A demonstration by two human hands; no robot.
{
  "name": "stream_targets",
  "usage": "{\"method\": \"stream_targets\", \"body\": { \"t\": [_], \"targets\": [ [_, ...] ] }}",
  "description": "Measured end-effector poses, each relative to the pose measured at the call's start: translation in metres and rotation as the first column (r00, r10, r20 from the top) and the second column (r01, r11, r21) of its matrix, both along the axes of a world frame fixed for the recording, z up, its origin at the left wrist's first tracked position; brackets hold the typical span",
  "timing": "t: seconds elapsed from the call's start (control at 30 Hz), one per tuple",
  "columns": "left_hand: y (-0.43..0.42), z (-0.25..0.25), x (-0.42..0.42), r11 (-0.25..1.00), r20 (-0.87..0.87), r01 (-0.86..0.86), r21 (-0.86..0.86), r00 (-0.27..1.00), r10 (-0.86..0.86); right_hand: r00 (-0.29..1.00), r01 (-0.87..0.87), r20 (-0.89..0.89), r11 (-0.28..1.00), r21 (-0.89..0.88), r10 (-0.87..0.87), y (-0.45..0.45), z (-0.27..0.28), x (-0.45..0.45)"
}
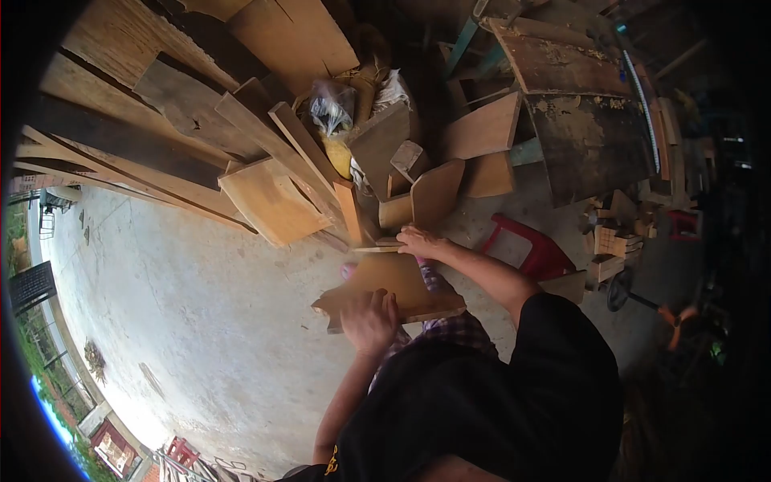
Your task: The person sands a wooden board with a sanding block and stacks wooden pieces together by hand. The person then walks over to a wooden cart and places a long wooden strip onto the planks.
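A wooden board (389, 281) with an uneven left end lies across in front of my body, above my legs. My left hand (370, 321) is on the near left part of this board, fingers bent over its face. Farther forward, my right hand (419, 242) has its fingers closed on the end of a thin wood strip (377, 249) at the board's far edge. An upright narrow wood piece (349, 213) stands just beyond the strip.
Long planks (161, 120) lean at the upper left. Several cut boards (438, 193) stand ahead, near a plastic bag (332, 108). On the right are a red plastic stool (526, 245), small wood blocks (617, 241) and a worn wooden table (590, 136).
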State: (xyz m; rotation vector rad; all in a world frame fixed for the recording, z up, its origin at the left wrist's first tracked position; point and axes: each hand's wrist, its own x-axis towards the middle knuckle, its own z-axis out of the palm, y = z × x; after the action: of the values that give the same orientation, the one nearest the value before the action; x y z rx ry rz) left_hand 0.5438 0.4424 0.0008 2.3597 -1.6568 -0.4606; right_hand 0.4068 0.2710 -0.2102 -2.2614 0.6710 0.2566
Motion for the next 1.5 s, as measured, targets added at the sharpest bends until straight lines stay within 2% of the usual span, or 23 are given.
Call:
{"method": "stream_targets", "body": {
  "t": [0.1,0.13,0.2,0.3,0.4,0.5,0.6,0.7,0.77,0.83,0.87,0.9,0.93,0.97,1.0,1.07,1.1,1.17,1.23,1.33,1.4,1.5],
  "targets": [
    [-0.001,-0.005,0.002,0.999,0.013,-0.011,-0.050,1.000,0.011,0.984,-0.098,-0.127,0.975,0.198,0.125,0.030,0.017,-0.001],
    [-0.001,-0.005,0.002,1.000,0.028,-0.010,-0.020,1.000,0.011,0.983,-0.100,-0.134,0.975,0.196,0.127,0.041,0.018,-0.003],
    [0.001,-0.004,0.001,1.000,0.046,-0.005,-0.026,0.999,0.006,0.985,0.000,-0.163,0.941,0.340,0.059,0.055,0.019,-0.006],
    [0.006,-0.004,-0.001,1.000,0.053,-0.006,0.015,0.999,0.005,0.977,0.076,-0.212,0.896,0.437,0.021,0.054,0.016,-0.006],
    [0.012,-0.006,-0.003,0.998,0.035,-0.025,-0.054,0.999,0.027,0.973,0.062,-0.223,0.857,0.511,0.063,0.052,0.013,-0.005],
    [0.013,-0.005,-0.005,0.999,0.050,-0.032,-0.012,0.998,0.033,0.964,0.090,-0.257,0.821,0.564,0.071,0.054,0.015,-0.007],
    [0.014,-0.002,-0.006,0.999,0.040,-0.037,-0.024,0.998,0.038,0.942,0.154,-0.332,0.818,0.554,0.048,0.071,0.015,-0.008],
    [0.024,-0.002,-0.008,0.999,0.045,-0.045,0.017,0.998,0.044,0.954,0.121,-0.292,0.805,0.581,0.066,0.079,0.003,-0.006],
    [0.030,0.002,-0.010,0.996,0.035,-0.053,0.069,0.998,0.051,0.955,0.081,-0.279,0.816,0.572,0.101,0.082,0.007,-0.002],
    [0.037,0.001,-0.012,0.997,0.016,-0.070,0.042,0.997,0.069,0.977,-0.068,-0.134,0.842,0.535,0.164,0.087,0.010,0.002],
    [0.040,-0.001,-0.013,0.997,0.002,-0.073,0.024,0.997,0.073,0.971,-0.132,-0.120,0.878,0.460,0.209,0.092,0.011,0.003],
    [0.041,0.001,-0.013,0.996,0.004,-0.080,0.025,0.997,0.080,0.969,-0.138,-0.118,0.876,0.461,0.215,0.100,-0.003,0.006],
    [0.042,0.003,-0.013,0.997,0.004,-0.077,0.018,0.997,0.077,0.939,-0.270,-0.143,0.929,0.254,0.312,0.113,-0.029,0.008],
    [0.042,0.004,-0.014,0.997,0.003,-0.075,0.009,0.997,0.075,0.899,-0.396,-0.189,0.917,0.037,0.396,0.119,-0.045,0.007],
    [0.042,0.004,-0.014,0.997,0.002,-0.081,0.013,0.997,0.081,0.896,-0.402,-0.189,0.915,0.041,0.402,0.116,-0.032,0.007],
    [0.041,0.003,-0.014,0.997,0.046,-0.070,-0.013,0.996,0.070,0.955,-0.214,-0.227,0.974,-0.071,0.193,0.093,0.003,0.012],
    [0.039,0.003,-0.013,0.997,0.044,-0.073,-0.012,0.996,0.074,0.953,-0.217,-0.229,0.974,-0.070,0.196,0.082,0.003,0.016],
    [0.038,0.005,-0.014,0.997,0.029,-0.080,0.004,0.996,0.080,0.945,0.044,-0.326,0.982,0.183,0.018,0.069,0.001,0.019],
    [0.038,0.003,-0.013,0.996,0.029,-0.082,-0.018,0.996,0.082,0.953,0.059,-0.303,0.989,0.137,-0.015,0.065,-0.005,0.017],
    [0.037,0.002,-0.014,0.995,0.023,-0.094,-0.041,0.995,0.095,0.967,-0.007,-0.254,0.994,0.105,0.034,0.048,-0.010,0.021],
    [0.033,0.001,-0.011,0.994,0.013,-0.098,-0.042,0.995,0.099,0.958,-0.108,-0.251,0.986,0.129,0.138,0.033,-0.008,0.025],
    [0.033,0.003,-0.011,0.995,-0.001,-0.097,-0.033,0.995,0.097,0.968,-0.066,-0.229,0.984,0.168,0.104,0.020,-0.003,0.026]
  ]
}}
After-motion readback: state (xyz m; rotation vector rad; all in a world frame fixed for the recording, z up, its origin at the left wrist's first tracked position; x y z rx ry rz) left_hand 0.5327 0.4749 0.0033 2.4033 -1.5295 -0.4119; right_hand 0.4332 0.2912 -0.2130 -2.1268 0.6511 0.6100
